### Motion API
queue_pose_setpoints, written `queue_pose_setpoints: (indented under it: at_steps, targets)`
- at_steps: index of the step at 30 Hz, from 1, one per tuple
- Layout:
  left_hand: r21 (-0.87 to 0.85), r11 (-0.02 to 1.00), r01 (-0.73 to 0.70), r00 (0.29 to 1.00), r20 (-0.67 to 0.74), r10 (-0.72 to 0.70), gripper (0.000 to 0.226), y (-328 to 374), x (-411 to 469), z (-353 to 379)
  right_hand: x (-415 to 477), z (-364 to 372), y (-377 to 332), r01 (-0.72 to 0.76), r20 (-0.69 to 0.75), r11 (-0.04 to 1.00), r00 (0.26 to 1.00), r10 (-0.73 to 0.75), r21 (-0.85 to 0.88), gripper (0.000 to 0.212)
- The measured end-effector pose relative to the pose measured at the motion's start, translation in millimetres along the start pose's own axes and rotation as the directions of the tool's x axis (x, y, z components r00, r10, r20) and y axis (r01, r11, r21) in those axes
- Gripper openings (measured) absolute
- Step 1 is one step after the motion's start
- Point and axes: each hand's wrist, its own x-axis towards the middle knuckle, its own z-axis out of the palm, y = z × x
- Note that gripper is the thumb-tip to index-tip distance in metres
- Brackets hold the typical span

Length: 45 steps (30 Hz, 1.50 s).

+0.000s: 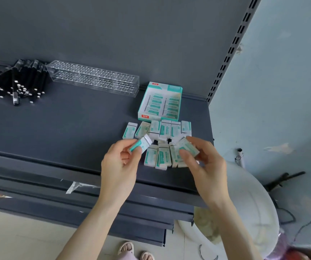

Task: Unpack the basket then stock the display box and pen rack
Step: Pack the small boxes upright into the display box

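Left hand (119, 166) and right hand (207, 166) are each pinching an eraser (141, 145); box (160, 101) at twelve o'clock is awaiting more, rack (94, 77) at ten o'clock sitting empty

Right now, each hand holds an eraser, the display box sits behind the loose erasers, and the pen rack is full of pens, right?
No. The head view shows the pen rack empty; the pens lie piled beside it. The left hand holds an eraser, the right hand another, and the display box sits behind the loose erasers.

Grey shelf (66, 128) with black pens (15, 81), clear pen rack (94, 77), display box (160, 102), loose erasers (160, 132)
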Motion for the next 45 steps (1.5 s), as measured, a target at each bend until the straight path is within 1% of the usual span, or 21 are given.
queue_pose_setpoints:
  at_steps: [3, 5, 7, 10, 12, 13, 15, 20, 23, 25, 28, 30, 32, 36, 40, 45]
  targets:
    - [-0.226, 0.967, 0.115, 0.992, 0.076, -0.100, 0.009, 10.9, 16.7, 0.0, 15.8, 7.9, -12.3, -0.044, 0.061, 0.982, 0.998, 0.033, 0.184, 0.031]
    - [-0.309, 0.935, 0.176, 0.979, 0.151, -0.134, 0.009, 15.6, 31.9, 1.7, 28.7, 14.0, -19.9, -0.049, 0.067, 0.959, 0.997, 0.032, 0.280, 0.026]
    - [-0.343, 0.916, 0.209, 0.965, 0.227, -0.135, 0.012, 16.8, 47.5, 2.6, 42.2, 20.4, -25.5, -0.043, 0.068, 0.947, 0.997, 0.023, 0.317, 0.024]
    - [-0.341, 0.910, 0.236, 0.943, 0.305, -0.131, 0.015, 14.9, 74.0, 0.9, 62.4, 31.6, -30.9, -0.067, 0.090, 0.940, 0.995, 0.039, 0.334, 0.021]
    - [-0.326, 0.911, 0.253, 0.919, 0.374, -0.122, 0.012, 13.2, 94.6, -2.7, 75.1, 40.2, -33.6, -0.096, 0.127, 0.938, 0.990, 0.056, 0.334, 0.023]
    - [-0.304, 0.918, 0.254, 0.903, 0.414, -0.113, 0.012, 12.5, 105.0, -4.6, 80.8, 44.5, -34.8, -0.108, 0.151, 0.938, 0.987, 0.061, 0.330, 0.024]
    - [-0.252, 0.936, 0.247, 0.872, 0.479, -0.101, 0.018, 10.2, 125.4, -7.3, 90.9, 52.5, -35.3, -0.131, 0.194, 0.937, 0.979, 0.070, 0.323, 0.025]
    - [-0.226, 0.925, 0.305, 0.818, 0.559, -0.133, 0.019, 3.6, 161.6, -5.3, 108.5, 64.9, -31.9, -0.174, 0.224, 0.943, 0.968, 0.111, 0.284, 0.028]
    - [-0.219, 0.913, 0.345, 0.805, 0.569, -0.168, 0.015, -1.7, 174.7, 0.9, 119.3, 68.7, -29.1, -0.159, 0.184, 0.963, 0.976, 0.120, 0.218, 0.027]
    - [-0.220, 0.915, 0.337, 0.808, 0.566, -0.161, 0.015, -5.3, 179.8, 4.9, 127.4, 69.5, -25.9, -0.131, 0.129, 0.983, 0.985, 0.115, 0.124, 0.024]
    - [-0.214, 0.932, 0.293, 0.844, 0.515, -0.147, 0.019, -11.2, 181.7, 8.8, 136.8, 66.9, -17.1, -0.124, 0.075, 0.990, 0.989, 0.128, -0.061, 0.023]
    - [-0.227, 0.927, 0.299, 0.866, 0.472, -0.164, 0.019, -15.7, 180.8, 10.3, 140.3, 65.3, -12.9, -0.133, 0.078, 0.979, 0.986, 0.146, -0.155, 0.025]
    - [-0.232, 0.926, 0.298, 0.885, 0.430, -0.177, 0.014, -19.4, 179.6, 10.9, 140.7, 65.3, -10.3, -0.119, 0.104, 0.965, 0.984, 0.147, -0.236, 0.027]
    - [-0.238, 0.919, 0.315, 0.902, 0.377, -0.211, 0.008, -22.9, 180.8, 13.0, 139.7, 69.2, -6.8, -0.107, 0.164, 0.946, 0.973, 0.164, -0.307, 0.023]
    - [-0.259, 0.905, 0.338, 0.897, 0.381, -0.225, 0.007, -23.6, 179.8, 12.9, 142.0, 71.4, -6.0, -0.053, 0.197, 0.925, 0.971, 0.136, -0.375, 0.021]
    - [-0.275, 0.903, 0.330, 0.902, 0.375, -0.215, 0.007, -22.6, 178.4, 11.7, 145.5, 71.2, -8.2, -0.036, 0.233, 0.918, 0.963, 0.138, -0.396, 0.022]
